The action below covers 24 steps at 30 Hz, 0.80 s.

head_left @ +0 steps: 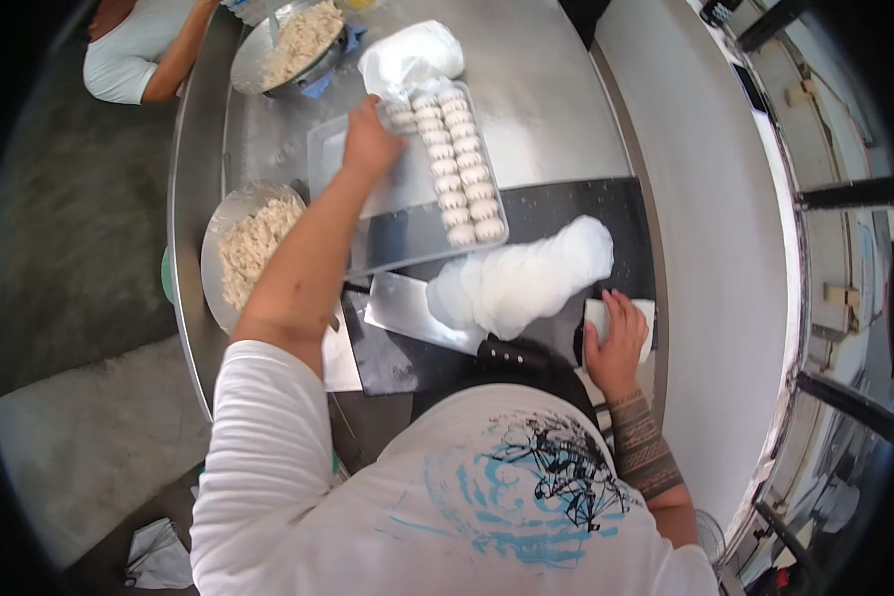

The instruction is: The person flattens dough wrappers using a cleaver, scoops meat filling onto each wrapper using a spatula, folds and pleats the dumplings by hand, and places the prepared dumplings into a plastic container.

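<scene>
My left hand (372, 139) reaches over a clear plastic tray (392, 233), its fingers closed at a small white piece beside the upper end of the rows; whether it grips that piece is unclear. Two rows of white pleated dumplings (457, 169) fill the tray's right side. On the black board (621, 219) lies a fanned stack of thin white round wrappers (526, 278), partly over the broad blade of a cleaver (417, 313). My right hand (618, 338) rests with fingers apart on a folded white cloth (648, 323) at the board's right edge.
A white plastic-wrapped bundle (412, 55) stands beyond the tray. Pale filling fills a bowl (213, 233) at the left and another bowl (248, 65) at the far left. Across the table's left edge is another person's arm (180, 55). A wall (715, 199) runs along the right.
</scene>
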Tool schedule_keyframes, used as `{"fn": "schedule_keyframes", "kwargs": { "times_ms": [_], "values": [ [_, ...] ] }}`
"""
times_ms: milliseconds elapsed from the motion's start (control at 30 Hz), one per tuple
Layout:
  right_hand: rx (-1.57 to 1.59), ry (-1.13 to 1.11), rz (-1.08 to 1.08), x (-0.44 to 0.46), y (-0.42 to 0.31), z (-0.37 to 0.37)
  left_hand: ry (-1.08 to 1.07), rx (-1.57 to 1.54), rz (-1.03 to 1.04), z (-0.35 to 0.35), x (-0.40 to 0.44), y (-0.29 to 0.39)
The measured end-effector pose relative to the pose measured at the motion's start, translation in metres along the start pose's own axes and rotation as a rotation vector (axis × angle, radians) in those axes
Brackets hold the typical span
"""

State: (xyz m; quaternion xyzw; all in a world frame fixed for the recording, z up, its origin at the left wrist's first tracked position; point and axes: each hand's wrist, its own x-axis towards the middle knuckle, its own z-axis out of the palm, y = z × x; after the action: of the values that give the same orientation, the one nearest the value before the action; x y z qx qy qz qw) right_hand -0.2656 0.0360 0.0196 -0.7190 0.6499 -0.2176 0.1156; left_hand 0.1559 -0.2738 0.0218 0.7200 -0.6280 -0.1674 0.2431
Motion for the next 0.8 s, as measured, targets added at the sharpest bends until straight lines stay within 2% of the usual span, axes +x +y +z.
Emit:
{"fn": "schedule_keyframes", "kwargs": {
  "times_ms": [67,133,200,400,533,633,733,800],
  "values": [
    [0.036,-0.009,0.012,0.008,-0.004,-0.013,-0.094,0.096,0.061,-0.027,-0.012,-0.005],
    [0.095,-0.013,0.012,0.018,-0.003,-0.024,-0.024,0.125,0.183,-0.053,-0.036,-0.004],
    [0.142,-0.018,-0.017,0.028,-0.002,-0.03,-0.054,0.028,0.101,-0.086,-0.078,0.026],
    [0.382,-0.15,-0.102,0.06,-0.044,-0.008,-0.049,-0.154,0.097,-0.124,-0.196,0.061],
    [0.321,-0.123,-0.239,0.084,-0.071,0.023,-0.047,-0.353,0.06,-0.122,-0.265,0.081],
    [0.222,-0.354,-0.029,0.094,-0.089,0.022,-0.041,-0.474,0.046,-0.11,-0.307,0.087],
    [0.201,-0.502,0.079,0.099,-0.105,0.013,-0.1,-0.563,-0.081,-0.094,-0.337,0.079],
    [0.172,-0.436,0.024,0.096,-0.102,0.029,-0.155,-0.567,-0.173,-0.089,-0.348,0.077]
  ]
}}
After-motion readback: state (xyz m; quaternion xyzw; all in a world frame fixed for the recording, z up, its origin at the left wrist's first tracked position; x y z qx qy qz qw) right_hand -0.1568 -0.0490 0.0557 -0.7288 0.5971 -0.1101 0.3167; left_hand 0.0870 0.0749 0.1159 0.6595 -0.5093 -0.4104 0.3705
